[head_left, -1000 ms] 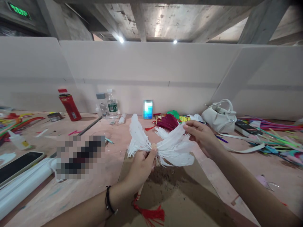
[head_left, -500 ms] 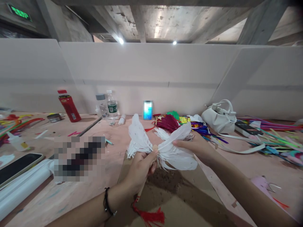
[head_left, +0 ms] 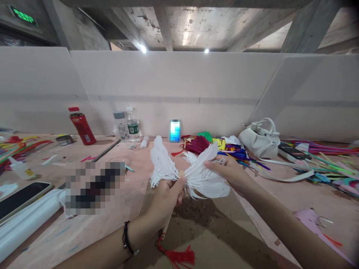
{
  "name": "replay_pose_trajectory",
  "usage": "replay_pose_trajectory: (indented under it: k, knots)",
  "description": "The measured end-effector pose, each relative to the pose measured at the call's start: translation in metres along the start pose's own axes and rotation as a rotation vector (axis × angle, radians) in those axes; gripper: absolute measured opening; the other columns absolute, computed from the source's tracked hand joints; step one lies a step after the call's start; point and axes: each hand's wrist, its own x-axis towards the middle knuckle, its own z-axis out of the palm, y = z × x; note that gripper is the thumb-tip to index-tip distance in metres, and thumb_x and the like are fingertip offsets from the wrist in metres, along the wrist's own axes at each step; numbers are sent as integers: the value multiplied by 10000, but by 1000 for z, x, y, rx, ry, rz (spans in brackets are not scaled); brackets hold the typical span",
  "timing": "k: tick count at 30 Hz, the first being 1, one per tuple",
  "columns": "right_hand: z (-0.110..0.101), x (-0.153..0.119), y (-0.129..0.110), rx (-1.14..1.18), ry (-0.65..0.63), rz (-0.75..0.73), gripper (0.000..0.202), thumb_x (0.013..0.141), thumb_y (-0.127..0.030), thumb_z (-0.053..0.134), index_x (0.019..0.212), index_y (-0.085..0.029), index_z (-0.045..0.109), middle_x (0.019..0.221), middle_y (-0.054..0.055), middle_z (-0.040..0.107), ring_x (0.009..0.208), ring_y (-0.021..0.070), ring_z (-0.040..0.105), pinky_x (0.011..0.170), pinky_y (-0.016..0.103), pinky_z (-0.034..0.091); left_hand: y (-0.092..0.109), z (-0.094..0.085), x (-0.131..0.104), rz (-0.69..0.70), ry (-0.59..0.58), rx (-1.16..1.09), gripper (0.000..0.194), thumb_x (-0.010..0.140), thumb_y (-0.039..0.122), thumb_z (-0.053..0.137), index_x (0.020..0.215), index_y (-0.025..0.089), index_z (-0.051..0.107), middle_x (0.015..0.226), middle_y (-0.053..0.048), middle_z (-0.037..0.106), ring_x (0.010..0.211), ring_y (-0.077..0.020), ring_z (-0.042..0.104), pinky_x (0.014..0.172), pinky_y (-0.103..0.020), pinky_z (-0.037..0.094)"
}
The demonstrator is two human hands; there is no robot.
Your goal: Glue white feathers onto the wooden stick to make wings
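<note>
A white feather fan (head_left: 209, 183) is held up over a brown board (head_left: 218, 235). My left hand (head_left: 169, 194) is closed around its thin wooden handle, just under the round wooden tip where the feathers meet. From the handle's lower end hangs a red tassel (head_left: 182, 256). On the fan's right side, my right hand (head_left: 221, 168) has its thumb on the upper white feathers and its other fingers behind them, partly hidden. White feathers (head_left: 162, 160) also spread out on the left, with a gap at the top middle.
Coloured feathers (head_left: 199, 145) lie behind the fan, near a lit phone (head_left: 175, 130) standing upright. A white handbag (head_left: 260, 140) sits at right, its strap across the table. Farther left stand clear bottles (head_left: 133, 127), a red bottle (head_left: 82, 127) and a glue bottle (head_left: 22, 170).
My right hand has shifted slightly left, and the upper right feathers between its fingers have moved inward with it. My left hand stays nearly in place on the handle.
</note>
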Motion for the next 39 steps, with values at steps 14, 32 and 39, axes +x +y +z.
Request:
replay_pose_trajectory:
  k: [14,32,39]
  knots:
    - [-13,3,-3,140,-151,100,374,744,-457,854,986,-194,745,935,58,762,831,204,700,763,292,540,3,0,0,14,49,-56,499,830,500,584,447,218,434,410,50,378,404,-81,313,432,-243,200]
    - [0,-10,-8,40,-259,27,339,737,-426,861,1000,-218,813,1010,77,791,990,243,704,916,361,516,-3,-1,5,8,104,-93,523,854,503,587,437,223,441,411,40,389,424,-100,343,452,-250,235]
    - [-16,5,-3,69,-81,51,305,710,-459,874,822,-189,785,817,40,756,715,156,650,688,271,514,-2,-2,3,33,69,-107,488,831,450,604,433,215,448,418,34,417,441,-102,390,479,-237,291]
